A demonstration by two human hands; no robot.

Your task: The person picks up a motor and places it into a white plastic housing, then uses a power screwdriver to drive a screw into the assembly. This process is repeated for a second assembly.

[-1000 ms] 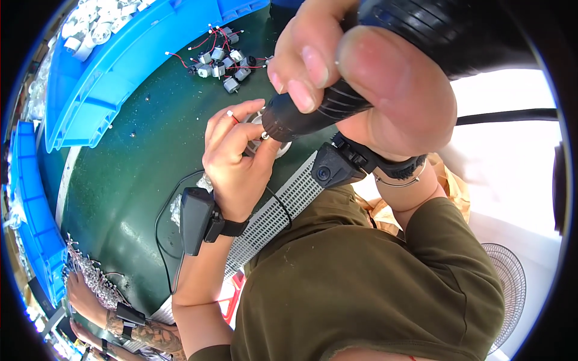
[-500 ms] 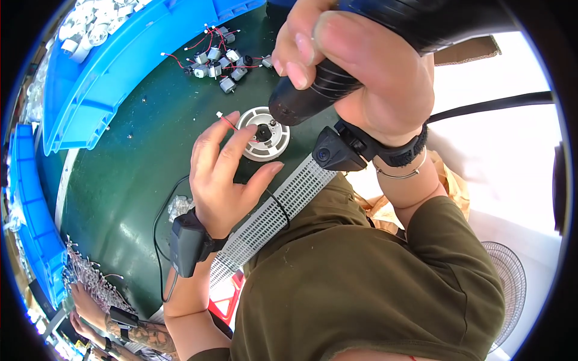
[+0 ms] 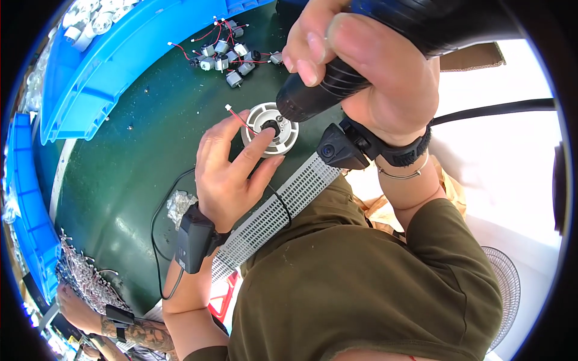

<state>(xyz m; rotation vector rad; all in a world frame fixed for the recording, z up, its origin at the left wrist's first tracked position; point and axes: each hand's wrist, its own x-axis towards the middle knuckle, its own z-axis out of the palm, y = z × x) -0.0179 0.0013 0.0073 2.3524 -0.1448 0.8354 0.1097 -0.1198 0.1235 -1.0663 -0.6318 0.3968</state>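
A white round plastic housing (image 3: 291, 139) with slots around its ring lies on the green table. My left hand (image 3: 227, 168) holds it: the index fingertip presses near the dark motor (image 3: 271, 127) at its centre, with the thumb and another finger by the rim. A thin red wire (image 3: 241, 120) with a small white connector sticks up by these fingers. In my right hand (image 3: 385, 78) a thick black electric screwdriver (image 3: 313, 93) is gripped, tilted down over the housing's far right side. A screw head (image 3: 279, 118) shows beside its nose; whether the bit touches it I cannot tell.
Several small motors with red wires (image 3: 226, 57) lie at the back. Blue bins (image 3: 84, 96) line the left, one with white parts. Lower left, another person's hand (image 3: 78, 310) is beside a wire pile (image 3: 87, 274). A white perforated strip (image 3: 301, 186) edges the table.
My left index fingertip has moved onto the housing's centre and the thumb has come in to the rim. The screwdriver stays over the housing. The whole view has shifted slightly.
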